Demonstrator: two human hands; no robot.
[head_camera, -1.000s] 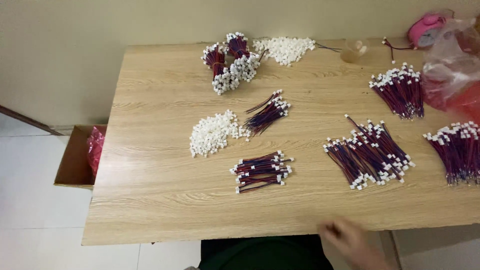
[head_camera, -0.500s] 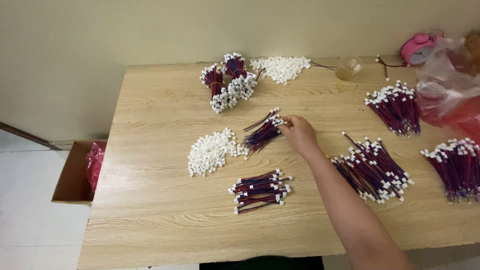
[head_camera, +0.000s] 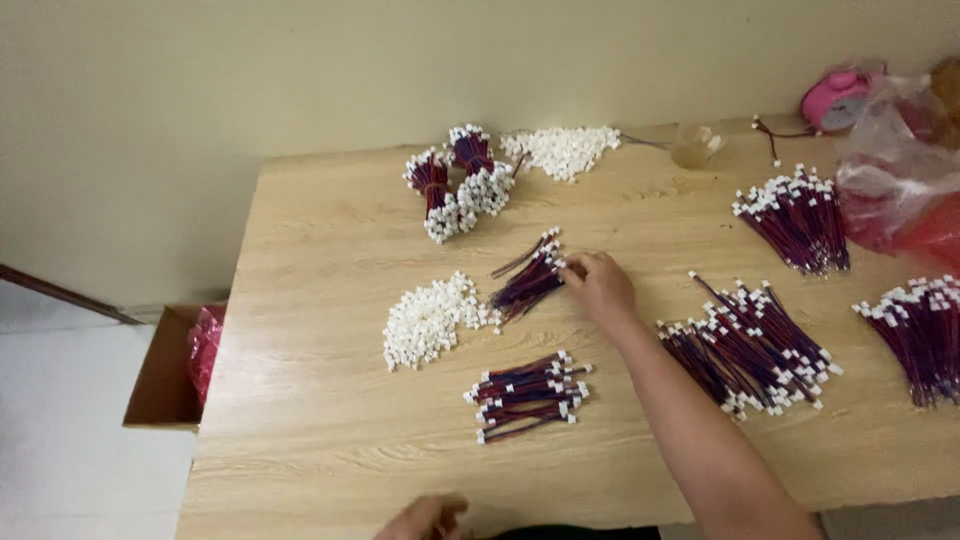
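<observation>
On the wooden table (head_camera: 330, 250), the loose wire bundle (head_camera: 528, 283) lies just right of the white connector heap (head_camera: 432, 318), its long axis slanting from lower left up to upper right. The right hand (head_camera: 598, 285) rests at the bundle's upper right end, fingertips pressed on the white plugs there, so the wires run away left of it. The left hand (head_camera: 425, 518), well below the heap at the table's near edge, looks loosely curled; I cannot tell whether it holds anything.
</observation>
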